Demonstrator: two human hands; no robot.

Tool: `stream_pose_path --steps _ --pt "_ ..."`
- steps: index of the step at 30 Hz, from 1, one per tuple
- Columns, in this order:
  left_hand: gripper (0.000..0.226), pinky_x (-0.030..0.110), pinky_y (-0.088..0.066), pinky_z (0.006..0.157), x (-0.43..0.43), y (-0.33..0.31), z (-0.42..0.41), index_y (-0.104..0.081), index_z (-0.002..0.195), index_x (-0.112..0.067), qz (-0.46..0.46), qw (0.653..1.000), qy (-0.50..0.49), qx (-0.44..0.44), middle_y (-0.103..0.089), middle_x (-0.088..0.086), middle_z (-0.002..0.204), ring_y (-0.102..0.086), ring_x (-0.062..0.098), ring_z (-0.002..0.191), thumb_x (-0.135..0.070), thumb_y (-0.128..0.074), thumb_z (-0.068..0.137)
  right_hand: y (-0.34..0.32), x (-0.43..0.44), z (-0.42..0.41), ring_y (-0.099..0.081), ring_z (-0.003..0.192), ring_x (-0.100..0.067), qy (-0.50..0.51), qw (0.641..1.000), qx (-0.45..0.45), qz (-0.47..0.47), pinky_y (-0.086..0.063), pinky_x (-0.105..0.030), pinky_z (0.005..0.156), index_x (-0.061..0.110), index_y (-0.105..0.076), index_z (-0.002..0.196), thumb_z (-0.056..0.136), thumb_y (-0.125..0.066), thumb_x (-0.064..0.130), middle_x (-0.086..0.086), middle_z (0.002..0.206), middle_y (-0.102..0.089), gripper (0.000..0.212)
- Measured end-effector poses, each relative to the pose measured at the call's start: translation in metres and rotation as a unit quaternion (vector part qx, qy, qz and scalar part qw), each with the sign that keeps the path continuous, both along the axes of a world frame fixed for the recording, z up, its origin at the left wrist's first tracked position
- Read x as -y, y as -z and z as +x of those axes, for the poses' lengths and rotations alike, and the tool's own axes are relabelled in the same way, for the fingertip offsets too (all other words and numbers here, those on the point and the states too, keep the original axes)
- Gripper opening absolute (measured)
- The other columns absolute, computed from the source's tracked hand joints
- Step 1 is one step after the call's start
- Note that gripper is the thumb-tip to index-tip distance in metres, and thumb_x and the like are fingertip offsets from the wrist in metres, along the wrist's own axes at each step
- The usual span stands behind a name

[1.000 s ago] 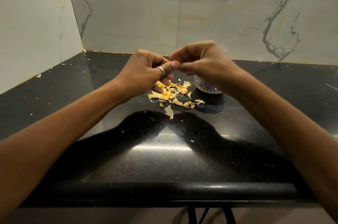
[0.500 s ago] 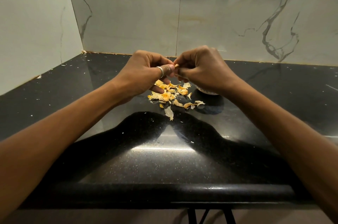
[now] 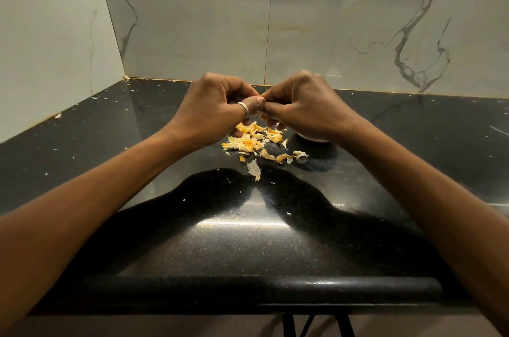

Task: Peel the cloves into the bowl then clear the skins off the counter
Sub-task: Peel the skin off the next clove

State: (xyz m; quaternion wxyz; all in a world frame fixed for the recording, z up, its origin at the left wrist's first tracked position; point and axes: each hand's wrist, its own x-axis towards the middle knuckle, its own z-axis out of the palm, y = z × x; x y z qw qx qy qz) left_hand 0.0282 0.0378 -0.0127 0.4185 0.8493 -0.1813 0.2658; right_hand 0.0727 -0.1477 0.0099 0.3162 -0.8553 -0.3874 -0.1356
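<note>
The left hand (image 3: 217,110) and right hand (image 3: 303,108) were held together above the black tabletop (image 3: 248,240), fingertips pinched on a small clove (image 3: 261,99) (mostly hidden). Garlic skins (image 3: 256,141) were scattered beneath them. The bowl (image 3: 314,139) was largely covered by the right hand, just beside the skins.

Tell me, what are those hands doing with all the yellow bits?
A person is peeling cloves. The left hand and right hand meet fingertip to fingertip above the black counter, pinching something too small and hidden to see clearly, probably a clove. The peeled skins lie in a loose pile on the counter just below. The bowl sits behind the right hand, mostly hidden. The skins are not yet cleared away.
</note>
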Motion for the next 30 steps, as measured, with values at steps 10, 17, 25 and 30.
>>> stream_pose_path --steps 10,17,25,30 --pt "0.012 0.031 -0.059 0.051 0.0013 -0.0035 -0.0022 -0.071 0.103 -0.001 -0.082 0.994 0.011 -0.065 -0.07 0.008 0.08 -0.069 0.014 0.065 -0.008 -0.065 0.095 -0.0029 0.0005 -0.002 -0.075 0.081 -0.022 -0.039 0.981 -0.129 0.137 -0.062 -0.028 0.072 0.0 -0.071 0.1 0.088 -0.072 0.002 -0.013 0.09 -0.075 0.012" --pt "0.013 0.026 -0.057 0.049 0.0027 -0.0063 -0.0054 -0.069 0.103 0.001 -0.13 0.986 0.026 -0.104 -0.07 0.007 0.081 -0.068 0.013 0.065 -0.009 -0.064 0.096 -0.0045 0.0011 -0.0021 -0.074 0.087 -0.028 -0.057 0.975 -0.156 0.144 -0.062 -0.028 0.075 -0.002 -0.071 0.1 0.091 -0.063 -0.007 -0.02 0.095 -0.074 0.012" --pt "0.014 0.025 -0.058 0.051 0.0027 -0.0095 -0.0086 -0.069 0.104 0.0 -0.145 0.979 0.034 -0.136 -0.07 0.009 0.081 -0.068 0.012 0.067 -0.009 -0.064 0.095 -0.0043 0.0037 -0.0008 -0.07 0.082 -0.019 -0.065 0.966 -0.197 0.152 -0.062 -0.032 0.079 0.002 -0.072 0.095 0.092 -0.06 -0.01 -0.015 0.092 -0.074 0.018" --pt "0.007 0.027 -0.059 0.052 0.0056 -0.0052 -0.009 -0.07 0.098 -0.004 -0.137 0.981 0.022 -0.135 -0.069 0.007 0.077 -0.068 0.012 0.064 -0.007 -0.064 0.096 -0.0003 0.0012 -0.0026 -0.069 0.075 -0.012 -0.055 0.972 -0.183 0.135 -0.06 -0.023 0.071 0.001 -0.073 0.097 0.092 -0.061 -0.009 -0.01 0.088 -0.074 0.017"
